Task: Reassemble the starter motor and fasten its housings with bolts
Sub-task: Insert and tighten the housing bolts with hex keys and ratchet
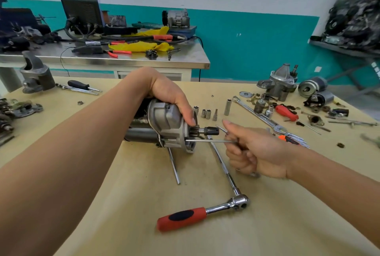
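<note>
The tan worktable (267, 225) carries nearly everything. Behind it a steel bench (123, 61) holds a black boxy machine (80, 5) with cables, a grey compressor-like unit (177, 18) and crumpled yellow cloth (139, 46). At far right a shelf (339, 48) bears a heap of dark parts. On the table's far right corner stands a second grey cast housing (281, 83) among small loose pieces. A long spanner (257, 115) lies slantwise in front of it, just beside a red-handled screwdriver (286, 113). Nearer the camera lies a ratchet (205, 212) with a red and black grip. Its extension bar (222, 163) runs up under the right hand and ends just beside the motor. A plain steel bar (174, 167) sticks out from beneath the motor, and a short row of sockets (206, 114) stands just behind it. The starter motor (164, 124) lies on its side at the table's middle. Its silver nose housing faces right, its darker, scuffed body points left, and a small pinion (195, 130) on a black-tipped shaft pokes out. The left hand (170, 95) grips the housing from above, thumb down on its front face. The right hand (253, 153) has its fingers curled and pinches a thin rod (209, 141). The rod lies level with its tip at a lug on the housing's lower edge; whether it is a bolt or a tool cannot be told.
</note>
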The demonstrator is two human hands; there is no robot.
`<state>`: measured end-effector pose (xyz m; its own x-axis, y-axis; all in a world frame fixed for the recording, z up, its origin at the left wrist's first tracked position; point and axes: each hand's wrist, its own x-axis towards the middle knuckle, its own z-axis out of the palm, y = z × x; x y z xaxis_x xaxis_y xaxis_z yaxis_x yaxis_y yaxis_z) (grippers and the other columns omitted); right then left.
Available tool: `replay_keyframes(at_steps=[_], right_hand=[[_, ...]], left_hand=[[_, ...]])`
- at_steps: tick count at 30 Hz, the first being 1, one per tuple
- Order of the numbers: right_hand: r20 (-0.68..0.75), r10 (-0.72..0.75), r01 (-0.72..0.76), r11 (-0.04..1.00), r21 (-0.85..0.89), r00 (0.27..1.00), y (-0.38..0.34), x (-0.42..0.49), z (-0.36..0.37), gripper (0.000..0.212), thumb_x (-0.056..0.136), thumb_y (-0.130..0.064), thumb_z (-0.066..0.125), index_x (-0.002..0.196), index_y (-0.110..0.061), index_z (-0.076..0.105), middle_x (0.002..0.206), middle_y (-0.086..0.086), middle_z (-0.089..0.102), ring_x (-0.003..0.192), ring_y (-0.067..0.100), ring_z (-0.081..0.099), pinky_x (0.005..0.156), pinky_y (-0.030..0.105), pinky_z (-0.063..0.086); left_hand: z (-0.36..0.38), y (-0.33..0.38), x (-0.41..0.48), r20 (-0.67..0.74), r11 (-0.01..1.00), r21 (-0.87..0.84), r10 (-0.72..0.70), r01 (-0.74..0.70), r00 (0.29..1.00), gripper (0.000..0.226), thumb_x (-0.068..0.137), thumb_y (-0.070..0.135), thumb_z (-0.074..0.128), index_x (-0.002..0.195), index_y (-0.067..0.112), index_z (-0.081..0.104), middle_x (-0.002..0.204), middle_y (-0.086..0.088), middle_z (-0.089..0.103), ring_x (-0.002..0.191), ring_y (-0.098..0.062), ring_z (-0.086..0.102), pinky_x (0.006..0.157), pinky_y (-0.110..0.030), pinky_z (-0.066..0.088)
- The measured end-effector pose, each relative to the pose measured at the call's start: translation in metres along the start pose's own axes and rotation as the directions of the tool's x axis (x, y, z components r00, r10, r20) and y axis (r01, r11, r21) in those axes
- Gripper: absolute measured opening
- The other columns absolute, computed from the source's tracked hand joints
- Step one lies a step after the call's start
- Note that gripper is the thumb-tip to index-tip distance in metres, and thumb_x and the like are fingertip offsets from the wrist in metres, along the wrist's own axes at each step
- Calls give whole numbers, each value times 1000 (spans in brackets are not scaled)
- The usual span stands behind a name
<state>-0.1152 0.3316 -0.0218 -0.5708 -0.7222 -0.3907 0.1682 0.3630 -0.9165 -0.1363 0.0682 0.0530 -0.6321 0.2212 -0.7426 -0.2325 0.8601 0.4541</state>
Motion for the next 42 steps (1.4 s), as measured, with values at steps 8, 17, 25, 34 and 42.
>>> replay_keyframes(at_steps=[8, 17, 25, 34, 42], right_hand=[[-55, -46, 58, 968, 244, 997, 10, -12, 11, 54, 94, -54, 44, 62, -13, 58, 49, -4, 31, 46, 10, 24, 39, 18, 22], [-217, 42, 51, 911, 408, 975, 18, -10, 25, 48, 99, -45, 51, 76, -6, 64, 47, 1, 40, 36, 8, 28, 31, 16, 21], [-351, -806, 360, 544, -758, 477, 50, -9, 22, 45, 91, -58, 54, 89, -19, 77, 62, -13, 63, 56, 7, 57, 53, 20, 45], [-305, -732, 371, 602, -707, 609, 39, -14, 25, 54, 98, -45, 50, 60, -8, 63, 47, 3, 56, 41, 17, 50, 46, 33, 44], [-345, 25, 92, 943, 319, 938, 5, -25, 34, 46, 99, -32, 58, 59, -9, 60, 44, 3, 44, 30, 9, 27, 33, 15, 18]], left_hand=[[1, -2, -2, -11, 1000, -18, -5, 5, 1000, 67, 62, 52, 82, 108, 4, 73, 103, -22, 74, 76, -27, 71, 66, -27, 56], [0, 2, -3, 7, 1000, 6, -15, 15, 1000, 79, 63, 52, 81, 120, -1, 66, 115, -29, 69, 84, -31, 68, 75, -32, 55], [-1, 1, -2, 13, 1000, -15, -14, 14, 1000, 75, 62, 51, 83, 117, 2, 68, 112, -24, 71, 83, -29, 70, 73, -30, 56], [-3, 0, 0, 37, 1000, 3, -27, 27, 999, 64, 60, 54, 85, 104, 8, 74, 106, -22, 73, 80, -28, 71, 74, -31, 55], [-2, 3, -3, 52, 999, -13, -40, 41, 998, 44, 69, 49, 80, 96, 14, 79, 102, -19, 74, 78, -26, 72, 73, -30, 57]])
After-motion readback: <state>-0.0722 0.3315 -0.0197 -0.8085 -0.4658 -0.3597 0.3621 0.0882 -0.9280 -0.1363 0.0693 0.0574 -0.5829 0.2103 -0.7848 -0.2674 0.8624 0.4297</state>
